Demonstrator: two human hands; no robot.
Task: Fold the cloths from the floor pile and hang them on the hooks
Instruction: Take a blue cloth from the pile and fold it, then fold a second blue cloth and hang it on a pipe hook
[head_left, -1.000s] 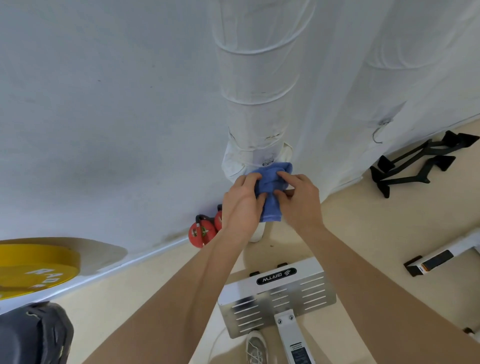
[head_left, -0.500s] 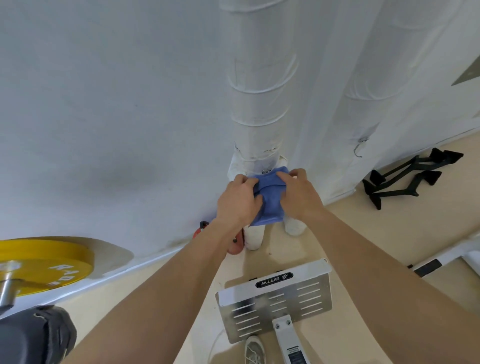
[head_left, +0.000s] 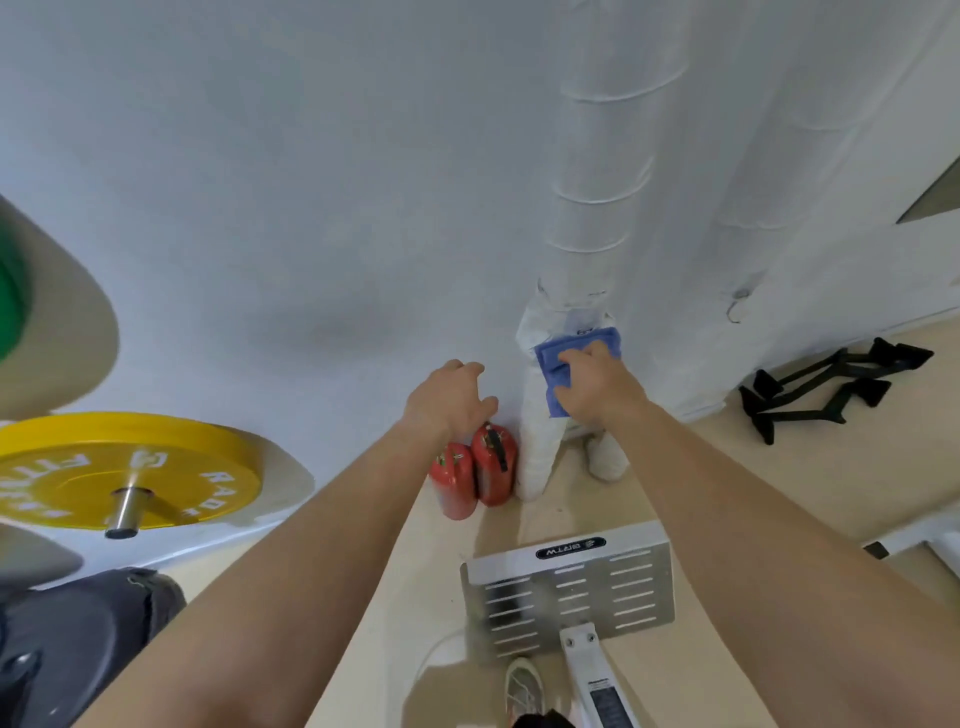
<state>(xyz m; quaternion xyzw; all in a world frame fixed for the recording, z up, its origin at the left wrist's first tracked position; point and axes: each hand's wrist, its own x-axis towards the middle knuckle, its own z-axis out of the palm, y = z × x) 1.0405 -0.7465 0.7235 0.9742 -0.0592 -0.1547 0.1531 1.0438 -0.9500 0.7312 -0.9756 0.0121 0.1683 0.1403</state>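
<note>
Since the earlier frame, the left hand (head_left: 451, 399) has let go of the blue cloth (head_left: 576, 364) and drawn away to the left; the right hand (head_left: 597, 387) alone now holds the folded cloth, and the view has swung left, bringing two red fire extinguishers (head_left: 475, 473) fully into sight.

All positions below are referenced to the white wrapped pipe (head_left: 597, 208) in the wall corner.

1. White wall (head_left: 260, 208): extends left of the pipe.
2. Yellow weight plate (head_left: 119, 467): well to the left of the pipe, lower in view.
3. Perforated metal plate (head_left: 569, 587): on the floor below the pipe base.
4. Fire extinguishers: just left of the pipe base, against the wall.
5. Blue cloth: held in front of the lower pipe, folded to a compact rectangle.
6. Metal hook (head_left: 736, 306): on the wall right of the pipe, nothing hanging on it.

Hand state: right-hand fingers are clamped on the lower right part of the cloth. Left-hand fingers are loosely curled and apart, holding nothing.

Handling judgement: the cloth appears light, soft and limp, not fragile. The fold will likely open if gripped at one layer only. Pinch through all layers near the upper folded edge, leaving a span free to pass over the hook.
</note>
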